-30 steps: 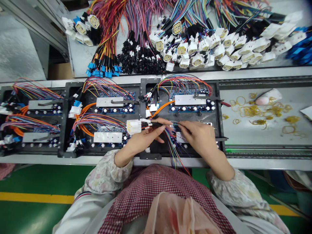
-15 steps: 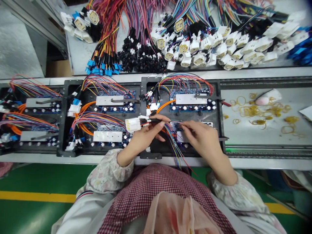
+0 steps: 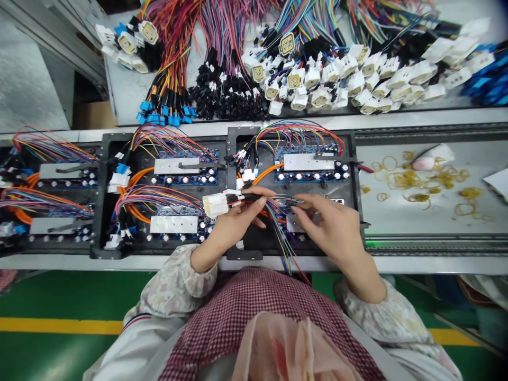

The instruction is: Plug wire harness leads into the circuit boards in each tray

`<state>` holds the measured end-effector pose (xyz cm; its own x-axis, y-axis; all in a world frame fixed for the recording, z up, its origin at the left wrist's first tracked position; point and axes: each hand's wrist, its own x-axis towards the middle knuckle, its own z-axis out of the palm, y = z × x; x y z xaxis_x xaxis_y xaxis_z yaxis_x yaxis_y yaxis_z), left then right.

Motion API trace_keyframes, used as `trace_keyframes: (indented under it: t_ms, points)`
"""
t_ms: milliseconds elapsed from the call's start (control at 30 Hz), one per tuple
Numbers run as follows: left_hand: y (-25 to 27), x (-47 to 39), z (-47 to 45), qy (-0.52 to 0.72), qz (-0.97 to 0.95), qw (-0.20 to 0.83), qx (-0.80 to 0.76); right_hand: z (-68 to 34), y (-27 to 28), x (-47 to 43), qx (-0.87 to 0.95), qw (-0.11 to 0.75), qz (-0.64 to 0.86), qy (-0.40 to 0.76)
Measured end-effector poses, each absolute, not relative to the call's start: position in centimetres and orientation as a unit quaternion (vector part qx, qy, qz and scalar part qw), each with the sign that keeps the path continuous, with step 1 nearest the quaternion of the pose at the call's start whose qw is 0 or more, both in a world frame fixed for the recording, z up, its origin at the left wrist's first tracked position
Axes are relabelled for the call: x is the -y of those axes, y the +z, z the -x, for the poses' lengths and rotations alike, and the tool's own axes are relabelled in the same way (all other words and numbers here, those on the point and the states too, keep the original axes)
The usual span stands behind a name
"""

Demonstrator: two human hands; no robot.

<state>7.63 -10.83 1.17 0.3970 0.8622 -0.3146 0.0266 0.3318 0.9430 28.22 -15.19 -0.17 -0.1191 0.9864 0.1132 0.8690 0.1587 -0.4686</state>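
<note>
My left hand (image 3: 234,227) is closed around the black-sleeved part of a wire harness (image 3: 282,238). The harness's white connector (image 3: 215,205) sticks out to the left of that hand. Loose multicoloured wires fan down from my fingers past the tray's front edge. My right hand (image 3: 333,225) has thumb and forefinger pinched near one thin wire (image 3: 281,197) stretched across from the left hand. Below the hands lies a circuit board (image 3: 293,223) with a silver heat sink, partly covered by fingers and wires.
Black trays (image 3: 244,255) hold more boards with wires fitted, such as the board behind my hands (image 3: 309,162). Bundled harnesses with white connectors (image 3: 321,98) lie on the back table. Yellow rubber bands (image 3: 408,180) and a red-handled tool (image 3: 365,168) lie to the right.
The right thumb and forefinger have shifted slightly at the wire, a little further apart. The loose wire ends have swung a bit to the left. The left hand keeps its hold.
</note>
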Motion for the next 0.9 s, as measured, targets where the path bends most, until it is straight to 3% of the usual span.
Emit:
trace_keyframes:
  t_ms: [167, 300, 433, 633, 900]
  points:
    - [0.9, 10.8, -7.6, 0.329, -0.474, 0.672, -0.464, -29.0, 1.6, 16.6, 0.761, 0.148, 0.614, 0.15]
    - [0.9, 10.7, -7.6, 0.33, -0.468, 0.671, -0.471, -30.8, 0.7, 16.3, 0.675, 0.193, 0.709, 0.066]
    - [1.1, 10.9, -7.4, 0.297, -0.487, 0.667, -0.479, -31.6, -0.9, 15.6, 0.688, 0.205, 0.684, 0.129]
    - [1.4, 10.9, -6.7, 0.263, -0.526, 0.63, -0.507, -30.8, -1.8, 15.2, 0.659, 0.288, 0.683, 0.127]
    - [1.7, 10.9, -6.5, 0.259, -0.526, 0.651, -0.482, -30.2, -2.3, 14.6, 0.641, 0.243, 0.714, 0.143]
